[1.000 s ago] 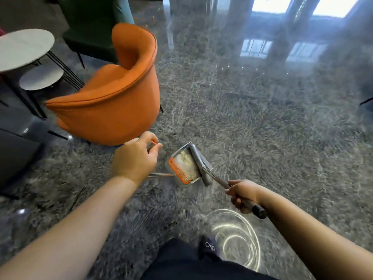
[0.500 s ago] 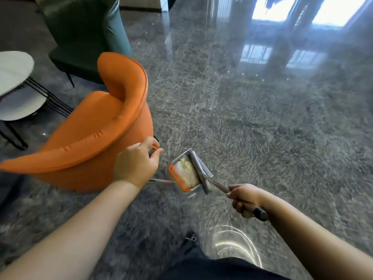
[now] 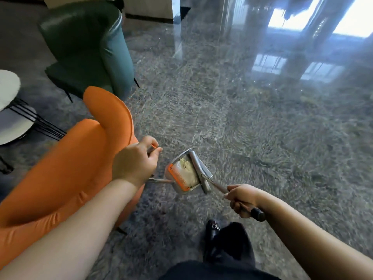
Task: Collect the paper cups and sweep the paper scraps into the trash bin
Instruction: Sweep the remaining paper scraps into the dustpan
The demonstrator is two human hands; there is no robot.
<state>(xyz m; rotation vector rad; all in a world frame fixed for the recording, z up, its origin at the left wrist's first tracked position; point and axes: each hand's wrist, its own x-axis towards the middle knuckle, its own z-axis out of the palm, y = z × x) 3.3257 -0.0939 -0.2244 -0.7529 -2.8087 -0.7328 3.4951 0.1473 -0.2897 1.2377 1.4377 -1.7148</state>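
Far left we've got a round white worktop (image 3: 8,87) with a grey one (image 3: 14,126) tucked lower beside it, both on thin black legs. Behind them sits a dark green armchair (image 3: 86,47), and right in front of that is an orange armchair (image 3: 66,168) that fills most of the lower left.

Our left hand (image 3: 135,163) hangs just off the orange chair's right edge. Its grip is curled tight around the top of the dustpan handle (image 3: 159,180), thumb and forefinger pinching near a little orange tip, and the thin metal rod runs from under the hand over to the pan.

The dustpan (image 3: 184,174) is a metal one with an orange comb strip along one edge, held up off the floor and tilted toward us, so we can see straight into it. The paper scraps (image 3: 186,168) are in there, a pale crumpled heap inside the pan. Can't tell if any cups are mixed in, it's too blurry.

Lying across the right rim of the pan is the grey broom head (image 3: 198,172), touching the pan. Its broom handle (image 3: 222,188) runs down and right into our right hand (image 3: 242,199), whose grip is wrapped around the shaft just above the black end cap.

Below that there's a black shoe (image 3: 212,229) with a small shiny ornament and a dark trouser leg. Everything right of us is glossy dark marble floor (image 3: 282,148) with bright window reflections at the top right.
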